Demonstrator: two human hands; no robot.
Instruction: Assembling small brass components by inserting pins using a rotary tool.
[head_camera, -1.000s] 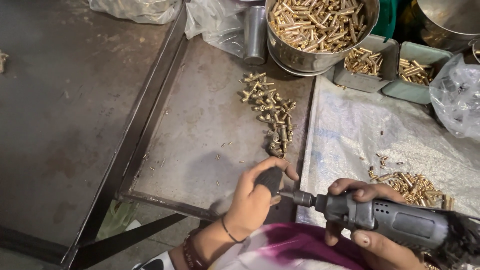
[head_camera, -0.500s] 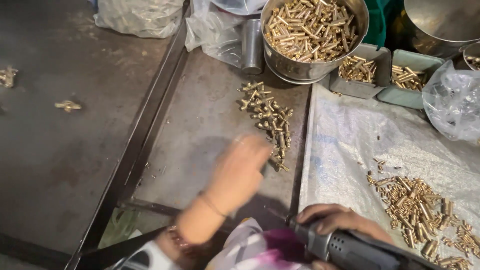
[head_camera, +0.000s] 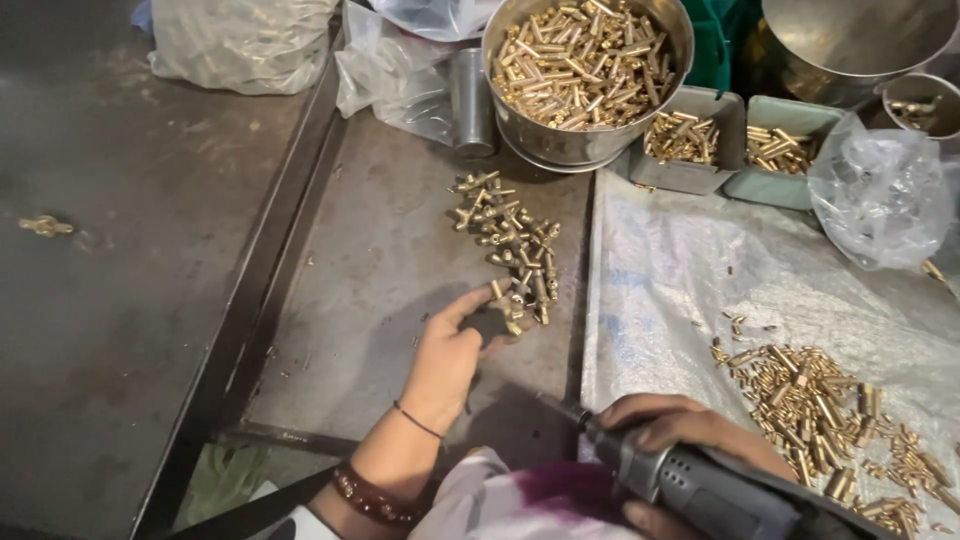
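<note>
My left hand (head_camera: 452, 352) reaches onto the metal tray (head_camera: 380, 280) and touches the near end of a row of brass fittings (head_camera: 505, 240). Its fingers close around a small dark piece with a brass fitting at the tips. My right hand (head_camera: 680, 430) grips a grey handheld rotary tool (head_camera: 690, 485) low at the front, its tip pointing left toward the tray. A second heap of small brass parts (head_camera: 820, 400) lies on the plastic sheet (head_camera: 700, 270) to the right of that hand.
A steel bowl (head_camera: 585, 75) full of brass parts stands at the back, with a steel cylinder (head_camera: 472, 100) beside it. Two small green bins (head_camera: 740, 140) hold more parts. Plastic bags (head_camera: 880, 190) lie at right and back left. One loose brass piece (head_camera: 45, 227) rests on the dark table.
My left hand left the tool's tip and reached forward to the row of brass fittings on the tray. The right hand with the tool dropped lower in view.
</note>
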